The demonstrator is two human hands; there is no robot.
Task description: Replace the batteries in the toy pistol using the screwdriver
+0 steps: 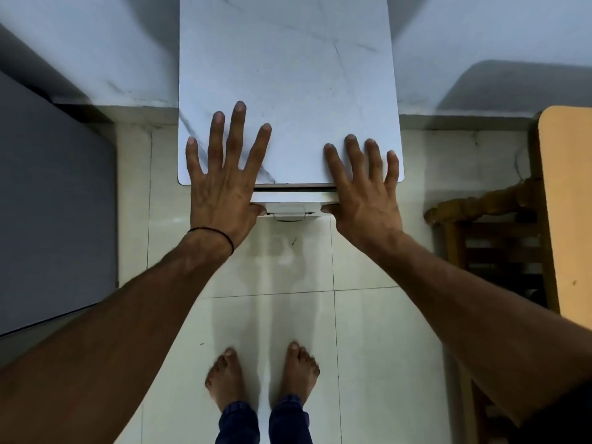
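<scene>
Floor (288, 315): pale glossy tiles, fills the near half of the view.
Worktop (288, 75): white marble-pattern slab, runs from centre to the far edge, rounded near corners.
Dark grey panel (48, 203): left side, beside the worktop.
Wooden furniture (496, 251): right side, carved brown frame under a yellow-orange top.
Drawer front (290, 208): white, just under the worktop's near edge, between the two hands; small handle (290, 217) at its centre.

Left hand (221, 190): palm down on the near left corner of the worktop. Fingers (238, 129) straight, spread wide, holding nothing. Thumb tucked below the edge, by the drawer front.
Right hand (362, 193): palm down on the near right corner. Fingers (352, 155) straight, moderately spread, holding nothing. Thumb likewise below the edge.
Bare feet (226, 376): on the tiles, near centre, dark trouser cuffs above them.
Black thread (213, 233): around the left wrist.

Toy pistol: location cannot be told from this view.
</scene>
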